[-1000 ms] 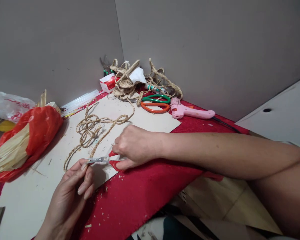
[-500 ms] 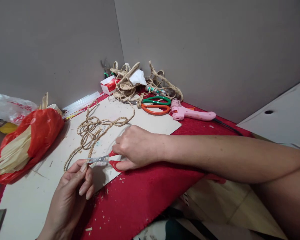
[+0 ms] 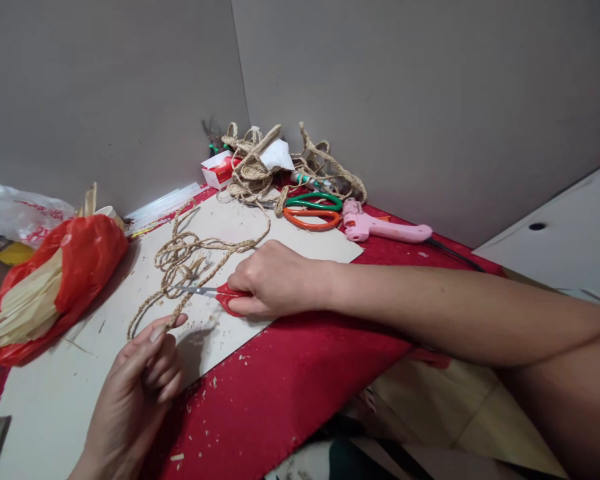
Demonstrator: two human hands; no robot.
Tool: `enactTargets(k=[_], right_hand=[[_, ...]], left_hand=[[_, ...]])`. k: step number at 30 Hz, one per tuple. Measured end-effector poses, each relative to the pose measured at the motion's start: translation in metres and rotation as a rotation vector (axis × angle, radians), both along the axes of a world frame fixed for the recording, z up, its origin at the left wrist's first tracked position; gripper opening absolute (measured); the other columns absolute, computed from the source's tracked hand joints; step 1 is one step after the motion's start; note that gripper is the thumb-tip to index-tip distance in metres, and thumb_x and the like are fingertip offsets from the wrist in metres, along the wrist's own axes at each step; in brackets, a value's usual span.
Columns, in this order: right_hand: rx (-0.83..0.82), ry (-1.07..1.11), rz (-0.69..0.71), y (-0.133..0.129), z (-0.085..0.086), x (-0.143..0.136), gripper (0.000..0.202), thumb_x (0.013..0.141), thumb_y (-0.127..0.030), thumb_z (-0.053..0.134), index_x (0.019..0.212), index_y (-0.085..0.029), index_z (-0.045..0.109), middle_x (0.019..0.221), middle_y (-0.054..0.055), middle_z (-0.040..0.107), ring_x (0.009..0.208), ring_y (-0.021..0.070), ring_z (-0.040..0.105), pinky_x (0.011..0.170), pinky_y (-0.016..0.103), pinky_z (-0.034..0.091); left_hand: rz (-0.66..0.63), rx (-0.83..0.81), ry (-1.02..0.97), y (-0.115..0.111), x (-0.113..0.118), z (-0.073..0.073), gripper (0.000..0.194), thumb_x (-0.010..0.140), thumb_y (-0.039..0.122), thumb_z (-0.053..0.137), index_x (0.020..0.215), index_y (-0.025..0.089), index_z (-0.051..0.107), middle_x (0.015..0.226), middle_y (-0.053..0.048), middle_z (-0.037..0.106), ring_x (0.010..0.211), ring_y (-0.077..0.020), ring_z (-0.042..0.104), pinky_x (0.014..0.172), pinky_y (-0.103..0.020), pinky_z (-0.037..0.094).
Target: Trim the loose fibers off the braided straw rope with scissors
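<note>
My left hand pinches a braided straw cord between thumb and forefinger, near the front of the white board. From there the cord runs up to a loose tangle on the board. My right hand is closed round the red handles of small scissors. The blades look closed and point left, over the cord just above my left fingers. I cannot tell whether they touch it.
A red plastic bag of pale straw strips lies at the left. Behind are more braided cord, green-handled scissors, orange-handled scissors and a pink glue gun. Straw scraps dot the red cloth.
The scissors have moved up and away from my left fingertips, and their blades have closed. My left hand still pinches the cord, its fingers curled in more.
</note>
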State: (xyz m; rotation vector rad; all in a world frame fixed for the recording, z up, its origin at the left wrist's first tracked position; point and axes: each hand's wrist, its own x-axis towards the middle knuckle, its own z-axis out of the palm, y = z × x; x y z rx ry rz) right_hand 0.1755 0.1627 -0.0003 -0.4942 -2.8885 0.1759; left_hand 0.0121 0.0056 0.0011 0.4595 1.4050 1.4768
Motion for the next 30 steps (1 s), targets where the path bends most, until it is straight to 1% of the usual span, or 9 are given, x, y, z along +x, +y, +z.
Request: enactTargets(k=[6, 13, 16, 19, 21, 23, 25, 27, 30], right_hand=[[-0.029, 0.063, -0.140, 0.011, -0.002, 0.000, 0.034, 0.083, -0.041, 0.047, 0.069, -0.018, 0.068, 0.066, 0.003, 0.067, 0.053, 0.0100, 0.041, 0.052, 0.027, 0.015], [0.007, 0.096, 0.020, -0.002, -0.004, 0.002, 0.038, 0.079, -0.050, 0.050, 0.068, -0.017, 0.066, 0.066, 0.004, 0.067, 0.054, 0.0099, 0.043, 0.052, 0.026, 0.015], [0.014, 0.029, 0.018, -0.001, -0.004, 0.003, 0.033, 0.083, -0.041, 0.049, 0.070, -0.017, 0.067, 0.066, 0.004, 0.067, 0.052, 0.0093, 0.040, 0.052, 0.027, 0.014], [-0.091, 0.149, -0.056, 0.006, -0.003, 0.003, 0.029, 0.084, -0.033, 0.051, 0.064, -0.016, 0.065, 0.060, 0.001, 0.061, 0.051, 0.0076, 0.037, 0.052, 0.026, 0.016], [-0.329, 0.299, -0.084, 0.007, -0.003, 0.001, 0.034, 0.085, -0.035, 0.052, 0.060, -0.014, 0.060, 0.055, -0.001, 0.054, 0.051, 0.0059, 0.037, 0.052, 0.024, 0.021], [-0.746, 0.363, -0.059, 0.004, -0.004, -0.002, 0.039, 0.087, -0.042, 0.051, 0.062, -0.013, 0.058, 0.055, -0.002, 0.053, 0.048, 0.0044, 0.041, 0.050, 0.020, 0.029], [-1.191, 0.308, 0.017, -0.003, -0.007, -0.006, 0.042, 0.084, -0.053, 0.052, 0.072, -0.013, 0.060, 0.064, -0.001, 0.059, 0.045, 0.0036, 0.045, 0.046, 0.018, 0.035], [-1.496, 0.267, 0.092, -0.009, -0.012, -0.011, 0.046, 0.079, -0.059, 0.057, 0.084, -0.014, 0.060, 0.079, 0.002, 0.065, 0.045, 0.0034, 0.049, 0.042, 0.017, 0.038], [-1.774, 0.364, 0.145, -0.012, -0.018, -0.015, 0.049, 0.075, -0.060, 0.062, 0.094, -0.015, 0.058, 0.092, 0.005, 0.066, 0.049, 0.0045, 0.055, 0.040, 0.015, 0.041]], left_hand=[[-0.003, -0.013, -0.008, 0.000, 0.000, -0.002, 0.027, 0.078, 0.026, 0.067, 0.098, 0.010, 0.072, 0.053, 0.011, 0.011, 0.047, -0.0058, 0.005, 0.038, -0.016, 0.017], [0.000, 0.030, -0.053, 0.001, 0.001, -0.004, 0.017, 0.081, 0.022, 0.062, 0.091, 0.014, 0.072, 0.051, 0.011, 0.011, 0.046, -0.0067, 0.004, 0.036, -0.015, 0.019], [-0.006, 0.016, -0.037, 0.002, 0.003, -0.001, 0.019, 0.080, 0.023, 0.063, 0.095, 0.015, 0.072, 0.051, 0.011, 0.011, 0.046, -0.0070, 0.005, 0.036, -0.015, 0.019], [-0.009, -0.003, -0.004, 0.003, 0.001, 0.001, 0.025, 0.078, 0.024, 0.067, 0.101, 0.015, 0.071, 0.050, 0.011, 0.015, 0.046, -0.0069, 0.006, 0.037, -0.015, 0.020], [-0.007, -0.002, 0.043, 0.003, -0.001, -0.001, 0.029, 0.075, 0.028, 0.070, 0.101, 0.016, 0.071, 0.048, 0.011, 0.018, 0.044, -0.0061, 0.009, 0.036, -0.015, 0.021], [0.006, -0.017, 0.184, 0.002, -0.001, -0.006, 0.031, 0.072, 0.032, 0.073, 0.100, 0.018, 0.072, 0.046, 0.010, 0.025, 0.040, -0.0056, 0.017, 0.036, -0.016, 0.024], [0.036, -0.007, 0.497, -0.001, 0.001, -0.013, 0.027, 0.072, 0.034, 0.074, 0.096, 0.023, 0.075, 0.049, 0.006, 0.044, 0.043, -0.0082, 0.038, 0.042, -0.019, 0.036], [0.051, 0.063, 0.879, -0.003, 0.004, -0.020, 0.023, 0.073, 0.034, 0.073, 0.095, 0.028, 0.076, 0.073, -0.001, 0.068, 0.066, -0.0162, 0.062, 0.064, -0.025, 0.049], [0.012, 0.188, 1.218, -0.005, 0.008, -0.025, 0.028, 0.077, 0.027, 0.069, 0.103, 0.032, 0.074, 0.108, -0.003, 0.073, 0.095, -0.0243, 0.067, 0.087, -0.034, 0.047]])
